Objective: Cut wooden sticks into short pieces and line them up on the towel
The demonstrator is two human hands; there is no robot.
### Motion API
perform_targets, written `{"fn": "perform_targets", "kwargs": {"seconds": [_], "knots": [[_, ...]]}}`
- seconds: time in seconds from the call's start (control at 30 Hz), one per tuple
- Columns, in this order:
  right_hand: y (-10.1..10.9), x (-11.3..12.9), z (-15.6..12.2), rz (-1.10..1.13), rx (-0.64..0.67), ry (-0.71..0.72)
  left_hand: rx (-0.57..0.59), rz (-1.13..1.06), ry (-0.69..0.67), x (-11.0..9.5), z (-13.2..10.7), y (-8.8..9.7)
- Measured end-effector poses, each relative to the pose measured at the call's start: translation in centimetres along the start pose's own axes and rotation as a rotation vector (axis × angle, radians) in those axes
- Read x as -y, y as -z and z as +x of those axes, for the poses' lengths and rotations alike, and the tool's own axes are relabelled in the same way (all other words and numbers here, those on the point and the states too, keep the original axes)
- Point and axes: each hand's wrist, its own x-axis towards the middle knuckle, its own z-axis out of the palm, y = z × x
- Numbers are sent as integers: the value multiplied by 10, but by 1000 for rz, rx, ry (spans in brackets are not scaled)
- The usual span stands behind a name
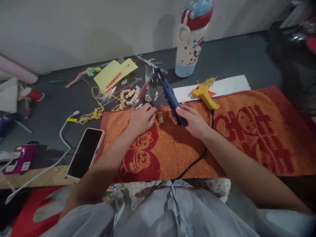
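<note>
My right hand point(194, 121) is closed around the near end of a long dark blue tool point(170, 96) that points away toward the back. My left hand point(142, 119) rests palm down on an orange and red towel point(247, 131), fingers curled together. Its fingertips touch a small stack of short wooden stick pieces point(160, 116). More such pieces point(130, 95) lie in a cluster just beyond the towel's far edge.
A yellow glue gun point(204, 95) lies on a white strip point(227, 85), its black cord crossing the towel. A patterned water bottle point(191, 42) stands at the back. A phone point(85, 153), yellow paper point(113, 74), yellow string point(95, 113) and a white cable point(61, 135) lie at left.
</note>
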Motion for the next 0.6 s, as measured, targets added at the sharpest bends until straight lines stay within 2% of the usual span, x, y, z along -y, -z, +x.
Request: {"fn": "perform_targets", "kwargs": {"seconds": [0.23, 0.6], "knots": [[-1, 1, 0, -52, 5, -2, -3, -15, 14, 0, 1, -2], [-1, 1, 0, -15, 10, 4, -17, 30, 17, -1, 1, -3]]}}
